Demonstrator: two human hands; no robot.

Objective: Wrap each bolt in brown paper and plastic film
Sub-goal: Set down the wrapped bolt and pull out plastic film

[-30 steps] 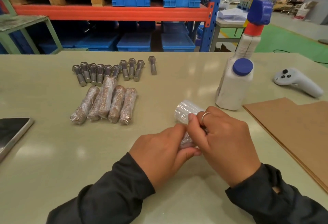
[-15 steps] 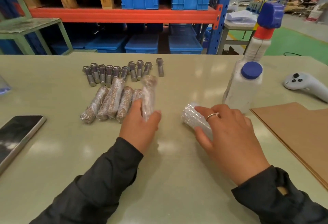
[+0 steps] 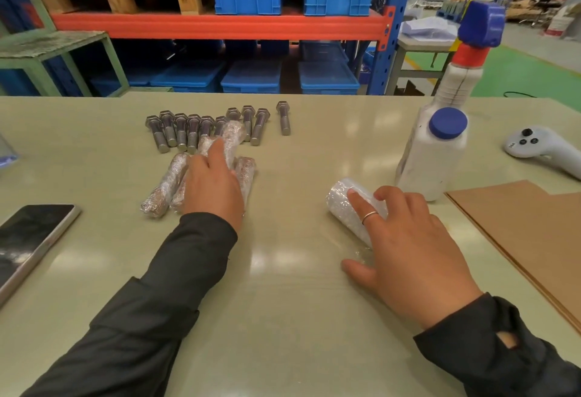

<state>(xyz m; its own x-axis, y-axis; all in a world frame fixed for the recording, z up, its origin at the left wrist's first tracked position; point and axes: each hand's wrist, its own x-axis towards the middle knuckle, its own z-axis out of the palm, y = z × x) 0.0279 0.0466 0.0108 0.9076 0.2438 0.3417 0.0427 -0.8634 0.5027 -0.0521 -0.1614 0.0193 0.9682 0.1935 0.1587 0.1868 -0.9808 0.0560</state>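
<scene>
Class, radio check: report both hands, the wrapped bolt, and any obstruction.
Left hand setting wrapped bolt on the wrapped pile. Right hand open on film roll. Nothing obstructing.

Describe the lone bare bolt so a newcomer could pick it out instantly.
On the green table, a row of bare bolts lies beyond the wrapped bundles. The lone bolt lies at the row's right end, apart from the rest, with a clear gap beside it.

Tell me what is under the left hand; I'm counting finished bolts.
The left hand covers the pile of wrapped bolts, gripping one wrapped bolt. Ends of about five show; any fully beneath the palm are hidden.
</scene>
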